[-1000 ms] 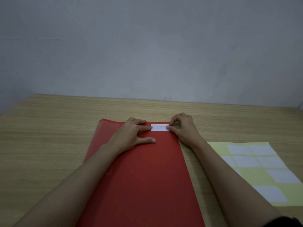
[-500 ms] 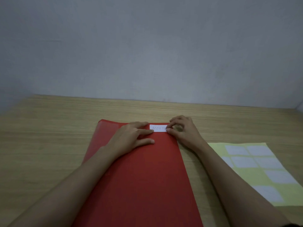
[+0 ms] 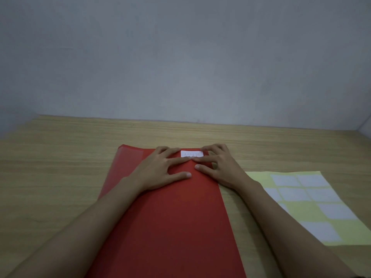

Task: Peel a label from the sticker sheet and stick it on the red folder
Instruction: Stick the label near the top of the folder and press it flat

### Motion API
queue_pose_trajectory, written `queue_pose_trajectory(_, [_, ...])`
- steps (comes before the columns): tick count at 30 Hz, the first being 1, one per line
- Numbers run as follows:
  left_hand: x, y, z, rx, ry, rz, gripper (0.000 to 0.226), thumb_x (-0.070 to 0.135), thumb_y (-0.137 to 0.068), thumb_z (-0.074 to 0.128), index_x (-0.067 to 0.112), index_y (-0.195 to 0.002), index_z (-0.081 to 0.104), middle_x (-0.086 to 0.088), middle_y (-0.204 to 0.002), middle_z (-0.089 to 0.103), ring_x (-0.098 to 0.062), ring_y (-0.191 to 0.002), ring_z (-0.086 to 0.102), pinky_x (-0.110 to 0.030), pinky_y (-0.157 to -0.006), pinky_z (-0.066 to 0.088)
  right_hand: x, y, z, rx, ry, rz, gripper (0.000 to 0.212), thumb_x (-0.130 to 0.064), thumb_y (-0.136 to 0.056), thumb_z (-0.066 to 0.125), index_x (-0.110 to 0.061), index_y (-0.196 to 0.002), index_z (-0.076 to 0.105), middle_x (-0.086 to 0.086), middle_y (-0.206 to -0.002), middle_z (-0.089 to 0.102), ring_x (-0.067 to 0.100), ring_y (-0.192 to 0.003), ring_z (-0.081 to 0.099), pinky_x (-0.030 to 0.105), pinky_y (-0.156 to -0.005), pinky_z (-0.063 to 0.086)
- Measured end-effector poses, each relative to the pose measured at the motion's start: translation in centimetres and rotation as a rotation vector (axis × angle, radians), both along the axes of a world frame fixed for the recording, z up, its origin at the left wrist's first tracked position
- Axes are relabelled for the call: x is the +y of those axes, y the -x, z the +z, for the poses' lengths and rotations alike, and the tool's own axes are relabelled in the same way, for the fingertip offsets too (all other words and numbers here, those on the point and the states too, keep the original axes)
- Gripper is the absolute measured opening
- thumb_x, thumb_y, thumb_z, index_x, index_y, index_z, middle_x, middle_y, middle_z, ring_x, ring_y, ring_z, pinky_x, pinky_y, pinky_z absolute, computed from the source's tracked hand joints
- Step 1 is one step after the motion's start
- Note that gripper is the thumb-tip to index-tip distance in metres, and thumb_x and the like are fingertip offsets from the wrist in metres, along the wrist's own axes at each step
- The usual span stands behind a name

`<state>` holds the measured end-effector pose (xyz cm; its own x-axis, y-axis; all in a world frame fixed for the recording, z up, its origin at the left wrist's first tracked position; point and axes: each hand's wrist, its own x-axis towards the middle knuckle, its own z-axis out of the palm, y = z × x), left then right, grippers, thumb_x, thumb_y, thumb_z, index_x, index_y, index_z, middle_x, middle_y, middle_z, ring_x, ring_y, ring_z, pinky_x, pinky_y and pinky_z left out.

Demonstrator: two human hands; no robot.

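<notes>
The red folder [image 3: 170,217] lies flat on the wooden table, running from the near edge away from me. A small white label [image 3: 191,153] with faint writing sits on the folder's far right corner. My left hand [image 3: 162,169] rests flat on the folder, fingers spread, index fingertip on the label's lower edge. My right hand [image 3: 218,167] lies palm down over the folder's right edge, its fingertips touching the label's lower and right sides. The yellow sticker sheet [image 3: 297,205] with several white labels lies to the right of the folder.
The wooden table [image 3: 60,167] reaches back to a plain grey wall [image 3: 180,57]. My right forearm [image 3: 291,227] crosses the left part of the sticker sheet.
Both hands have flattened and spread. The index fingertips slid along the label toward its middle and now meet at its lower edge. The label stayed in place.
</notes>
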<state>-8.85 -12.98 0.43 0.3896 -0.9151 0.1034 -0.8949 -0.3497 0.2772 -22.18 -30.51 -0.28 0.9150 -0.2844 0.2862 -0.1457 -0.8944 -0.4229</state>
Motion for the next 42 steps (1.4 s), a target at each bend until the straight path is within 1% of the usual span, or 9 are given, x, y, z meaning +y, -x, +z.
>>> queue_pose_trajectory(4, [0.2, 0.4, 0.2, -0.021, 0.032, 0.081, 0.074, 0.081, -0.066, 0.036, 0.044, -0.129, 0.045, 0.01, -0.148, 0.037, -0.01, -0.137, 0.027, -0.035, -0.108, 0.032, -0.1, 0.4, -0.1, -0.057, 0.003, -0.099, 0.04, -0.051, -0.074, 0.068, -0.027, -0.105, 0.071, -0.003, -0.119, 0.061, 0.016, -0.118, 0.042, 0.025, -0.102, 0.034])
queue_pose_trajectory(7, [0.3, 0.5, 0.2, -0.034, 0.045, 0.118, 0.086, 0.086, -0.058, 0.03, 0.04, -0.129, 0.047, 0.01, -0.147, 0.04, -0.01, -0.137, 0.03, -0.036, -0.109, 0.035, -0.1, 0.5, 0.0, -0.079, -0.006, -0.159, 0.046, -0.053, -0.069, 0.071, -0.021, -0.103, 0.073, -0.002, -0.114, 0.063, 0.016, -0.116, 0.045, 0.022, -0.098, 0.033])
queue_pose_trajectory(13, [-0.1, -0.1, 0.0, -0.071, 0.043, 0.101, 0.097, 0.091, -0.056, 0.018, 0.037, -0.135, 0.041, 0.01, -0.142, 0.039, -0.012, -0.13, 0.032, -0.036, -0.109, 0.031, -0.1, 0.4, 0.2, 0.012, -0.042, -0.152, 0.057, -0.056, -0.072, 0.067, -0.025, -0.119, 0.064, -0.001, -0.128, 0.055, 0.016, -0.123, 0.037, 0.023, -0.102, 0.028])
queue_pose_trajectory(18, [-0.7, -0.6, 0.2, -0.098, -0.029, 0.086, 0.096, 0.091, -0.056, 0.022, 0.042, -0.138, 0.03, 0.012, -0.14, 0.031, -0.012, -0.13, 0.026, -0.037, -0.105, 0.024, -0.3, 0.4, 0.4, 0.08, -0.037, -0.134, 0.061, -0.059, -0.074, 0.061, -0.03, -0.127, 0.055, 0.0, -0.135, 0.047, 0.017, -0.129, 0.031, 0.027, -0.107, 0.026])
queue_pose_trajectory(24, [-0.6, -0.7, 0.1, -0.08, -0.024, 0.081, 0.096, 0.091, -0.055, 0.024, 0.043, -0.138, 0.029, 0.013, -0.139, 0.03, -0.012, -0.131, 0.025, -0.038, -0.107, 0.022, -0.7, -0.1, 0.5, 0.135, -0.03, -0.076, 0.06, -0.059, -0.076, 0.06, -0.035, -0.13, 0.051, 0.001, -0.14, 0.042, 0.018, -0.131, 0.028, 0.028, -0.11, 0.022])
queue_pose_trajectory(27, [-0.6, -0.6, 0.1, -0.07, -0.012, 0.083, 0.092, 0.089, -0.057, 0.028, 0.044, -0.137, 0.03, 0.013, -0.138, 0.031, -0.011, -0.13, 0.026, -0.037, -0.107, 0.023, -1.0, -0.8, 0.7, 0.174, -0.022, -0.037, 0.059, -0.061, -0.076, 0.059, -0.041, -0.13, 0.049, 0.0, -0.144, 0.04, 0.018, -0.134, 0.026, 0.037, -0.115, 0.022])
queue_pose_trajectory(34, [-0.6, -0.6, 0.1, -0.064, -0.006, 0.08, 0.092, 0.089, -0.057, 0.03, 0.043, -0.137, 0.03, 0.012, -0.138, 0.032, -0.011, -0.13, 0.026, -0.037, -0.107, 0.022, -1.2, -2.3, 1.0, 0.279, 0.038, -0.006, 0.071, -0.084, -0.058, 0.032, -0.061, -0.124, 0.04, -0.005, -0.147, 0.035, 0.019, -0.137, 0.022, 0.05, -0.113, 0.017])
queue_pose_trajectory(38, [-0.5, -0.5, 0.1, -0.069, -0.014, 0.081, 0.091, 0.088, -0.058, 0.03, 0.043, -0.137, 0.029, 0.012, -0.138, 0.032, -0.012, -0.13, 0.025, -0.038, -0.108, 0.022, -1.0, -2.0, 1.0, 0.201, -0.002, -0.022, 0.065, -0.077, -0.064, 0.052, -0.053, -0.124, 0.048, -0.003, -0.144, 0.042, 0.018, -0.135, 0.027, 0.046, -0.114, 0.02])
queue_pose_trajectory(42, [-0.6, -0.5, 0.2, -0.107, -0.023, 0.092, 0.095, 0.089, -0.057, 0.023, 0.041, -0.138, 0.03, 0.012, -0.139, 0.033, -0.012, -0.129, 0.028, -0.038, -0.106, 0.026, -1.0, -0.8, 0.9, 0.096, -0.063, -0.051, 0.06, -0.058, -0.07, 0.067, -0.034, -0.124, 0.058, -0.001, -0.136, 0.05, 0.015, -0.129, 0.033, 0.027, -0.109, 0.025])
